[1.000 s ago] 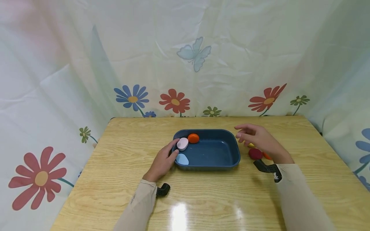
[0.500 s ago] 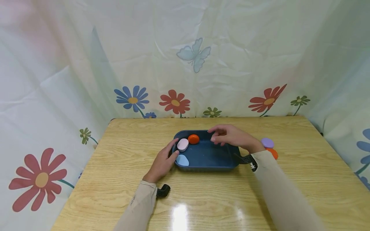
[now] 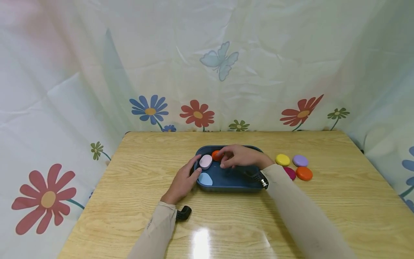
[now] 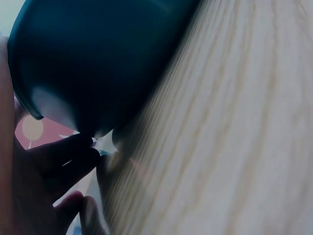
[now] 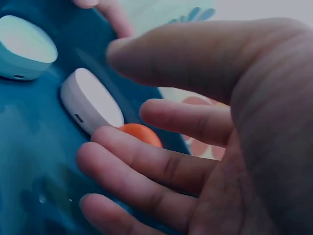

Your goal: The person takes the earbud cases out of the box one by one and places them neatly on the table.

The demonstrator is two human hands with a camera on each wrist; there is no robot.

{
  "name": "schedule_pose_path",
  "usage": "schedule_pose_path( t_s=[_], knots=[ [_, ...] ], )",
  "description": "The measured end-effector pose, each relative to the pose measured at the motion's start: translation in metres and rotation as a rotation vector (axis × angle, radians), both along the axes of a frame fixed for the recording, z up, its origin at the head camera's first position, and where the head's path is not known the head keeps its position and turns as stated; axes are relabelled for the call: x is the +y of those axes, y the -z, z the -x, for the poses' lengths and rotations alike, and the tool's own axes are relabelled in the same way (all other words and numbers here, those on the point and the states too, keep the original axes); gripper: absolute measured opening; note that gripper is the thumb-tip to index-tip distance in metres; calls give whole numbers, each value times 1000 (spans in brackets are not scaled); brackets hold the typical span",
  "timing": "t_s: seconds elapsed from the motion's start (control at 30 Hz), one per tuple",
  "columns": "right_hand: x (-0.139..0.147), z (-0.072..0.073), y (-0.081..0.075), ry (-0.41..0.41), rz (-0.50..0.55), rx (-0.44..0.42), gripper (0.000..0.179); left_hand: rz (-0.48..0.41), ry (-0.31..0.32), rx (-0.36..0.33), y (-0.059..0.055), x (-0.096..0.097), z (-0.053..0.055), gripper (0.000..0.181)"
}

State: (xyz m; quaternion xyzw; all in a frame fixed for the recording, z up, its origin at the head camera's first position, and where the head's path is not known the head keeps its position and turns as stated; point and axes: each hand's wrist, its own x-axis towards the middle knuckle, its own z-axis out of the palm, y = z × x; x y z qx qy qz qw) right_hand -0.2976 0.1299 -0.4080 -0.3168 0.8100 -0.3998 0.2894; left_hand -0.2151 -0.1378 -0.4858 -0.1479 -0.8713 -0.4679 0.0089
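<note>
- The right hand (image 3: 240, 157) is over the blue tray (image 3: 231, 187) near the centre of the head view; its thumb stands apart from loosely bent fingers, and it appears to hold nothing.
- The left hand (image 3: 181, 184) has relaxed, parted fingers at the tray's left end; how firmly they bear there I cannot tell. Light steadying here should suffice.
- Of 3 pieces in the tray, the orange piece (image 3: 215, 155), behind the fingertips at upper left, seems the likeliest to be reached; contact cannot be confirmed.
- A good hold would take its sides between thumb and 1 or 2 fingertips, as its rounded top may slip.
- Best keep clear of the pale pink piece (image 3: 205, 162) close beside it; the light blue piece (image 3: 205, 179) lies at the tray's lower left.
- Lift straight up before crossing the rim.
</note>
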Motion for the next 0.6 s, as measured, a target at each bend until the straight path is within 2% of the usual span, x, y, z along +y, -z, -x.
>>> schedule_pose_path(
  t_s=[0.13, 0.37, 0.6],
  knots=[
    [-12, 0, 2, -82, -40, -4, 54, 7, -1, 3, -1, 0, 0, 52],
    [-30, 3, 5, -218, -91, 52, 48, 2, 2, 17, -1, -1, 0, 52],
    [-42, 0, 12, -237, -156, 48, 46, -8, 2, 17, 1, -1, 2, 52]
  ],
)
